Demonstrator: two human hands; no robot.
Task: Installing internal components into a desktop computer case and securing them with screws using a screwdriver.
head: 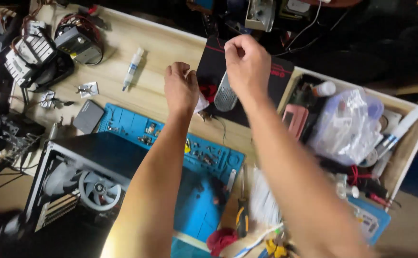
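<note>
Both fists curl above the black mat [247, 86]: left hand [181, 88] pinching something white, right hand [247, 64] closed, its contents hidden.

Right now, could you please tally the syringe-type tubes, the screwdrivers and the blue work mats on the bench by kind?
Syringe-type tubes: 2, one white near the top left, one at the tray's right edge
Screwdrivers: 1, black and yellow handle
Blue work mats: 1
Total: 4
The left hand and right hand hold none of these.
</note>
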